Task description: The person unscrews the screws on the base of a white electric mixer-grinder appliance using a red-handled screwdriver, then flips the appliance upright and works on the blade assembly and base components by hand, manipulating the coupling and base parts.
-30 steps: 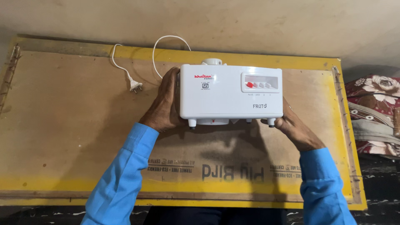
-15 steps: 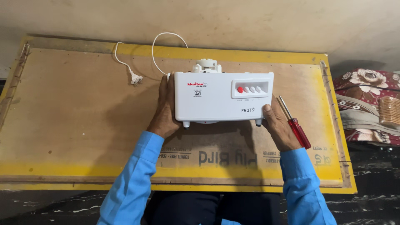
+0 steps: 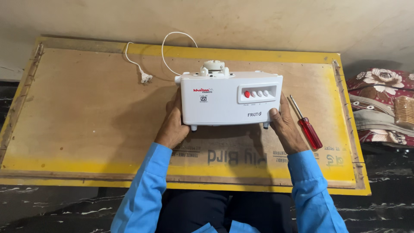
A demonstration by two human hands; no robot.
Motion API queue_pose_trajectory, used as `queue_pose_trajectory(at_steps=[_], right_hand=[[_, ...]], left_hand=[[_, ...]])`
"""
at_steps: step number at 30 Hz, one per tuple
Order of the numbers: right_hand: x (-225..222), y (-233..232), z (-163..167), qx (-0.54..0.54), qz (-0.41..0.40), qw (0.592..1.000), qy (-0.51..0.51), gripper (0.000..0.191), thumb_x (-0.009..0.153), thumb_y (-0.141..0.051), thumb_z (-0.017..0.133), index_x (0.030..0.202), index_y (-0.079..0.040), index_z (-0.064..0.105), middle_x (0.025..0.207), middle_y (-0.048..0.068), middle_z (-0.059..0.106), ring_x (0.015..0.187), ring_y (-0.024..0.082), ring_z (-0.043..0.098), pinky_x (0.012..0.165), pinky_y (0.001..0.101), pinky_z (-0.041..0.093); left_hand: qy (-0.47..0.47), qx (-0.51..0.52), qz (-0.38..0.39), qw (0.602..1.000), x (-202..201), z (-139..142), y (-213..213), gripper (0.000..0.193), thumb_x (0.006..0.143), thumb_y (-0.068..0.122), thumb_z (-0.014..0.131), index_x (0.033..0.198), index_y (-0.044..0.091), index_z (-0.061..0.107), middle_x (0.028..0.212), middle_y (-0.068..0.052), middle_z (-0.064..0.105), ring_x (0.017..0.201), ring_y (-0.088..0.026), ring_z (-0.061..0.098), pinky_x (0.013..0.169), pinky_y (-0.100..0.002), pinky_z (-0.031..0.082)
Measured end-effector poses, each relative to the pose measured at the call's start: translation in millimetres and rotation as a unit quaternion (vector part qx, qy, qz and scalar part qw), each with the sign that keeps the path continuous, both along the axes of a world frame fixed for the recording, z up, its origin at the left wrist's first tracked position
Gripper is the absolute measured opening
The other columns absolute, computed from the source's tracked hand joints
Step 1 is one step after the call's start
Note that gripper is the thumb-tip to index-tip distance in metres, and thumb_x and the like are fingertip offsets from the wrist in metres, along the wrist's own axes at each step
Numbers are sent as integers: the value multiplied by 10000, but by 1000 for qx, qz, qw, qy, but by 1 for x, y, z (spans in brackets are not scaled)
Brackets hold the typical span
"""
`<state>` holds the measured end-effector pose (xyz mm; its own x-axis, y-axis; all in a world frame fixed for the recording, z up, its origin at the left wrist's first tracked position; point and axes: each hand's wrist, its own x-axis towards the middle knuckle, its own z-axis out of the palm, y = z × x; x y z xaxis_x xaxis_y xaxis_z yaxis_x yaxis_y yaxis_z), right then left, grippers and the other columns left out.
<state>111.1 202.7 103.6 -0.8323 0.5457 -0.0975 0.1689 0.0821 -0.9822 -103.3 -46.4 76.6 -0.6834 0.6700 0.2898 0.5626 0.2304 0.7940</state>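
Yellow-edged plywood board [image 3: 86, 129], red-handled screwdriver [image 3: 307, 125], floral bedding [image 3: 379, 103]

Behind the white appliance [image 3: 230, 100], the fingers of both hands were hidden; right of it, the floral bedding [image 3: 384, 108] was cut off by the edge.

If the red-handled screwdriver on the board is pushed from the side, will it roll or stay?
The screwdriver would probably roll, since its handle looks rounded and it lies loose on the flat board. It seems stiff: the metal shaft is straight. It is likely light, being slim beside the right hand.
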Motion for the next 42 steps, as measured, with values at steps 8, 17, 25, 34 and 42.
queue_pose_trajectory(at_steps=[8, 17, 25, 34, 42], right_hand=[[5, -5, 2, -15, 3, 1000, 21, 919, 947, -558, 566, 1661, -156, 152, 1521, 172, 466, 1343, 281, 525, 1052, 419, 498], [9, -13, 2, -95, 0, 993, 63, 735, 1030, -360, 563, 1636, -45, 292, 1390, 148, 542, 1198, 215, 557, 966, 382, 497], [11, -13, 2, -89, -3, 995, 44, 688, 1012, -328, 545, 1590, -47, 298, 1361, 129, 579, 1246, 209, 590, 1000, 384, 529], [19, -19, -3, -113, 2, 992, 63, 707, 1001, -270, 569, 1606, -58, 268, 1400, 137, 563, 1230, 204, 573, 984, 380, 514], [34, -26, -12, -75, 15, 995, 63, 743, 969, -219, 626, 1592, -18, 276, 1544, 211, 494, 1472, 295, 441, 1189, 438, 360]], left_hand=[[-347, 152, 37, 925, 20, -10, -9, 805, 802, -191, 434, 1569, 53, 402, 1451, -113, 593, 1143, -225, 632, 910, -341, 528], [-495, 237, 39, 835, 33, -3, -18, 512, 1031, 314, 383, 1412, -4, 509, 1064, -106, 692, 831, -162, 602, 765, -306, 552], [-333, 166, 88, 924, 28, 12, -7, 705, 942, 645, 605, 1119, -37, 635, 1003, -82, 671, 921, -97, 610, 797, -270, 523], [-356, 96, 139, 919, 18, -2, -8, 772, 959, 689, 608, 905, -81, 632, 791, -90, 562, 719, -124, 510, 609, -328, 475], [-455, 51, 108, 882, 18, 17, -19, 893, 834, 813, 366, 1339, 102, 562, 1112, -95, 659, 962, -206, 664, 663, -405, 606]])
